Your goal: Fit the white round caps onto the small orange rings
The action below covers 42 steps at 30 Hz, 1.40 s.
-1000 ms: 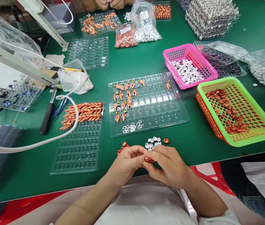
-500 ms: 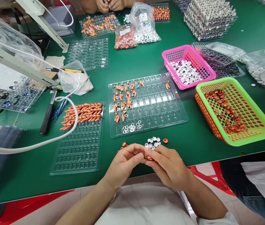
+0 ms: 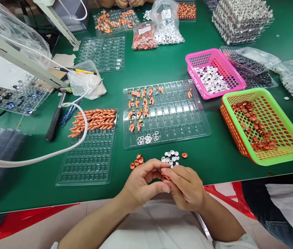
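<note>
At the table's near edge, my right hand (image 3: 186,186) pinches a small copper-coloured eye-shaped piece (image 3: 166,177) between thumb and fingers. My left hand (image 3: 144,183) is curled beside it, thumb apart from the fingers. Its fingertips lie close to the piece; whether they touch it I cannot tell. Just beyond my hands lie small white round caps (image 3: 170,158), some showing black, and a single copper piece (image 3: 185,155). Several more copper pieces (image 3: 137,161) form a little pile beyond my left hand.
A clear tray (image 3: 172,128) holds orange curved parts and white rings. Left are a tray of copper parts (image 3: 92,121), a hammer (image 3: 54,123) and a white cable (image 3: 55,153). Right stand a pink basket (image 3: 215,52) and a green basket (image 3: 286,121). Another person's hands (image 3: 128,3) show at the far edge.
My left thumb has come away from the copper piece, leaving a gap. The right hand still grips it. The view has shifted slightly, uncovering more of the copper pile.
</note>
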{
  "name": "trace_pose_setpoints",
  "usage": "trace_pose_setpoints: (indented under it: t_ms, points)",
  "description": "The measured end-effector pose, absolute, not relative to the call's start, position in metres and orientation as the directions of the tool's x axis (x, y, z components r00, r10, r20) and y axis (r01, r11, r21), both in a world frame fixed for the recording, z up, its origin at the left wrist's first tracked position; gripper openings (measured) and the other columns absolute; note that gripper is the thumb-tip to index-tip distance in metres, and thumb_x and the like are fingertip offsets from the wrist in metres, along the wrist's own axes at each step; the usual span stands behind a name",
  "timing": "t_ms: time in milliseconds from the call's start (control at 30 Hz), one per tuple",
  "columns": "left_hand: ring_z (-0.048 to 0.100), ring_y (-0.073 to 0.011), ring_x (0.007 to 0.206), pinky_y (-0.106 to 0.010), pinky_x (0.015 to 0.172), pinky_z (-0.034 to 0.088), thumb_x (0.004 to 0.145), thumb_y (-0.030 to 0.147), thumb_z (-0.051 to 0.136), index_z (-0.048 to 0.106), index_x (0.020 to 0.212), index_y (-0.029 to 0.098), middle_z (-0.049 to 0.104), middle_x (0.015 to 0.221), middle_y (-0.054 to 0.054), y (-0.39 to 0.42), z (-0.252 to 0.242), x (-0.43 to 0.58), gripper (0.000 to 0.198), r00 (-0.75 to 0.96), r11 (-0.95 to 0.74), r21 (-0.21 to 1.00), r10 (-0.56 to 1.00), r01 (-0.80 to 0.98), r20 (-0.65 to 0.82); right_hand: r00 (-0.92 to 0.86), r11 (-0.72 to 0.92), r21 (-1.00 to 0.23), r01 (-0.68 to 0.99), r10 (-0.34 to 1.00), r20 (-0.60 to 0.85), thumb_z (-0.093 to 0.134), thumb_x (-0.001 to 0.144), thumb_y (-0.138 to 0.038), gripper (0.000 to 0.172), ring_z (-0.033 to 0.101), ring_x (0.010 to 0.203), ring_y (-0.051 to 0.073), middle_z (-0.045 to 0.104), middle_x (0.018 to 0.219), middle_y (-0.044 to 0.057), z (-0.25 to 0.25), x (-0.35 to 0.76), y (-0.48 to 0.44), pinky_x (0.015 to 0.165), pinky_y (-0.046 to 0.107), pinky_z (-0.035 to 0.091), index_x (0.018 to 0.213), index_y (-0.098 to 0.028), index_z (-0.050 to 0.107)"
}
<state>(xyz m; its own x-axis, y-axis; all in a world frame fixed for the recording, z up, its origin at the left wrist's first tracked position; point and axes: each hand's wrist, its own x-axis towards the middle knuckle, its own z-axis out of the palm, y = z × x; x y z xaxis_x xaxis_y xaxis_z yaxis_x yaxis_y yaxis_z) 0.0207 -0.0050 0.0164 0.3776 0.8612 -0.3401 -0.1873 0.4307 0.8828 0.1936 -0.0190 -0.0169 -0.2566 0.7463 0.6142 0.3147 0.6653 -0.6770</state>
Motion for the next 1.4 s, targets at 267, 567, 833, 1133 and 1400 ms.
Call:
trace_pose_setpoints:
  t_ms: [267,567,833,1133,1400]
  points:
    - [0.066,-0.0179,0.083,-0.031,0.076,0.06,0.075,0.023,0.08,0.069,0.107,0.017,0.069,0.088,-0.006,0.001,0.026,0.026,0.034,0.37,0.356,0.912,0.89,-0.205,-0.265,-0.151,0.035,-0.949,-0.312,0.985,0.086,0.055,0.094,-0.045,0.031,0.046,0.046,0.009,0.058,0.067,0.0,-0.019,0.187,-0.013,0.042,0.022,0.041,0.105,-0.021,0.072]
    - [0.069,-0.0133,0.07,-0.022,0.066,0.057,0.082,0.009,0.069,0.068,0.098,0.021,0.074,0.084,-0.002,0.001,0.032,0.03,0.02,0.163,-0.228,0.967,0.964,0.116,0.208,-0.251,-0.159,-0.749,-0.643,0.968,0.011,0.065,0.086,-0.047,0.028,0.032,0.047,0.007,0.039,0.062,-0.003,-0.018,0.174,-0.008,0.042,0.02,0.03,0.105,-0.028,0.074]
    - [0.069,-0.0145,0.071,-0.026,0.071,0.055,0.085,0.006,0.061,0.066,0.096,0.023,0.076,0.08,-0.003,0.002,0.036,0.02,0.021,0.208,-0.451,0.867,0.888,0.213,0.411,-0.143,0.076,-0.941,-0.328,0.981,0.129,0.063,0.09,-0.04,0.027,0.051,0.059,0.011,0.056,0.082,0.004,-0.018,0.176,-0.01,0.045,0.022,0.045,0.113,-0.027,0.073]
    - [0.067,-0.0146,0.065,-0.025,0.066,0.052,0.087,0.01,0.062,0.067,0.09,0.022,0.074,0.074,-0.002,-0.004,0.033,0.009,0.014,0.163,-0.331,0.917,0.94,0.224,0.3,-0.154,0.354,-0.935,0.001,0.924,0.349,0.06,0.092,-0.019,0.029,0.059,0.058,0.01,0.067,0.09,0.005,0.0,0.178,-0.009,0.046,0.022,0.052,0.119,-0.026,0.069]
    - [0.068,-0.0151,0.063,-0.026,0.065,0.054,0.086,0.012,0.063,0.068,0.086,0.023,0.074,0.073,-0.001,-0.006,0.027,0.007,0.012,0.131,-0.24,0.961,0.966,0.137,0.223,-0.112,0.349,-0.937,-0.025,0.93,0.35,0.059,0.091,-0.017,0.027,0.058,0.053,0.009,0.067,0.089,0.004,0.002,0.168,-0.011,0.044,0.021,0.05,0.115,-0.026,0.07]
